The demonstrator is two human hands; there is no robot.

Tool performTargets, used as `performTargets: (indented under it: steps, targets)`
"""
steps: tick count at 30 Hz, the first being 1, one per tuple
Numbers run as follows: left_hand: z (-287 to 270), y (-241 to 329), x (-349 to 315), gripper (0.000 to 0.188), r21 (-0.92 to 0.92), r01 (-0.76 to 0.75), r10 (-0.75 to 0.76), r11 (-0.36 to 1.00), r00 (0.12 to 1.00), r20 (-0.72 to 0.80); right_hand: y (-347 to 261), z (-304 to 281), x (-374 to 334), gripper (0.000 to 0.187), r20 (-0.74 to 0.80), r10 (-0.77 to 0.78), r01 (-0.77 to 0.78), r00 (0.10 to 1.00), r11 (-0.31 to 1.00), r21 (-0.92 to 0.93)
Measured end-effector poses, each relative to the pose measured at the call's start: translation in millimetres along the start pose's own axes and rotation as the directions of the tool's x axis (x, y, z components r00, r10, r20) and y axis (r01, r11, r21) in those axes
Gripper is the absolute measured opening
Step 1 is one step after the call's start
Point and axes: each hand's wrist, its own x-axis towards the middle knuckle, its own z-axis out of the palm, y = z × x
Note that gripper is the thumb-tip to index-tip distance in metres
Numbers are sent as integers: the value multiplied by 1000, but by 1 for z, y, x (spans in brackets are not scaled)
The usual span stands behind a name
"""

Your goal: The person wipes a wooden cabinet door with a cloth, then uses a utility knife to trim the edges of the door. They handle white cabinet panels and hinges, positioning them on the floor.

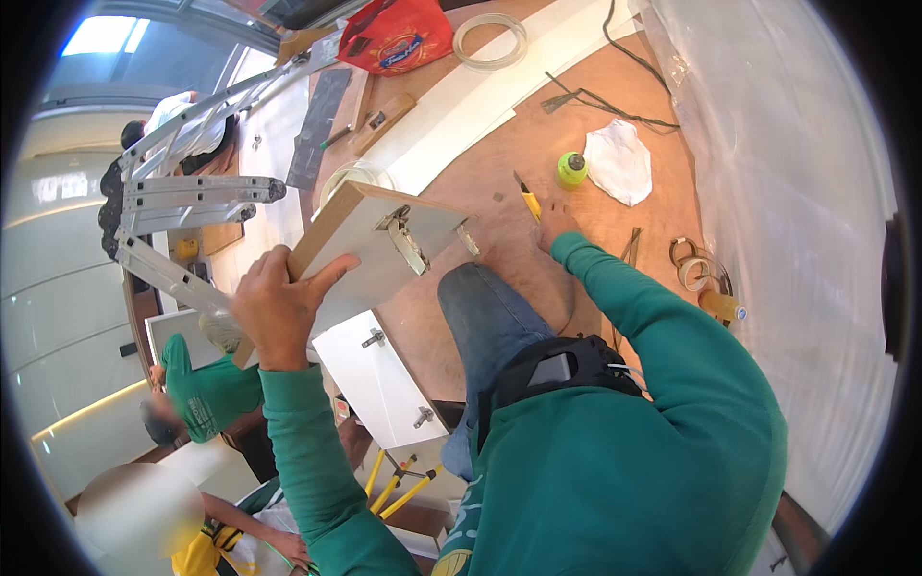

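Observation:
My left hand (286, 302) grips the edge of a white cabinet door (370, 235), thumb on the white face and fingers round the wood-coloured edge. The door stands tilted beside my knee, with a metal hinge (405, 242) and a second hinge (468, 236) on its face. Out to the right and ahead, my right hand (554, 226) is closed on a yellow utility knife (531, 204), its blade pointing away from me. A bright green-yellow bottle (571, 169) and a crumpled white cloth (619, 161) lie close to that hand.
Another white door (379, 365) with hinges lies to the left of my leg. An aluminium ladder (182, 197) stands at the left. Tape rolls (693, 274), an amber bottle (722, 307), black cables (595, 101) and a red bag (399, 38) lie about. Several people work at the left.

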Motion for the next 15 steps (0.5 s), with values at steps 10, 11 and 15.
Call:
performTargets:
  steps: [10, 11, 15]
  targets:
    - [38, 4, -21, 71, -2, 19, -19, 1000, 1000, 5, 22, 35, 30, 66, 11, -7, 6, 1000, 998, 64]
    - [39, 2, -22, 71, -1, 41, -40, 999, 999, 20, 18, 32, 31, 66, 48, 3, -6, 999, 998, 56]
    - [41, -6, -19, 72, 17, 67, -68, 998, 997, 39, 10, 29, 34, 66, 33, 77, -79, 996, 996, 40]
